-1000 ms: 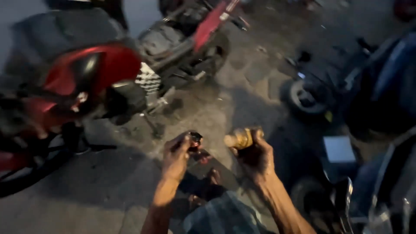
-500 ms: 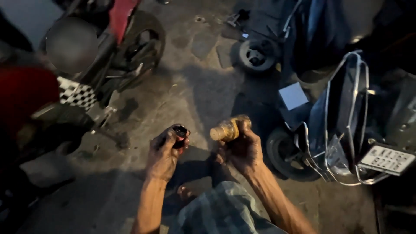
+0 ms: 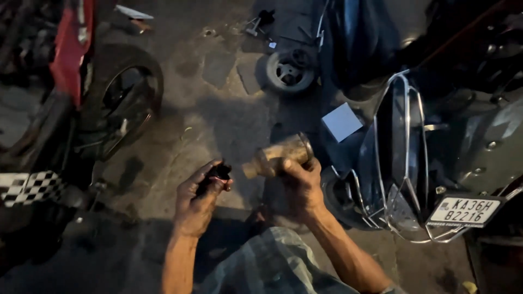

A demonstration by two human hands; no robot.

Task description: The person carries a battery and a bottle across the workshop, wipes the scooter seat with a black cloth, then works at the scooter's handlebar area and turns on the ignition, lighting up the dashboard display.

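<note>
Hands were held low over the stained ground, each one closed on something. The right hand point(image 3: 300, 186) was wrapped round the lower end of a grimy brass-coloured cylinder point(image 3: 279, 155), which lay tilted with its narrow neck pointing toward nine o'clock and its wide end toward two. The left hand point(image 3: 199, 197) had its fingers curled and pressed about a small black part point(image 3: 219, 172), whose tip showed just above the thumb. The two pieces stood near each other but apart, a gap of bare ground between them.

Against the pictures from a second and half a second before, the grips had not altered: the same cylinder sat in the right hand, the same dark part in the left, and they had not been brought together. What shifted was the view, which swung rightward. The red motorcycle point(image 3: 71, 49) slid off to ten o'clock, its wheel point(image 3: 126, 103) now at the frame's left, while a scooter point(image 3: 414, 158) with a chrome rear guard filled three o'clock. A loose small wheel point(image 3: 290, 71) lay at twelve, a pale box point(image 3: 341, 121) at one o'clock of the cylinder.
</note>
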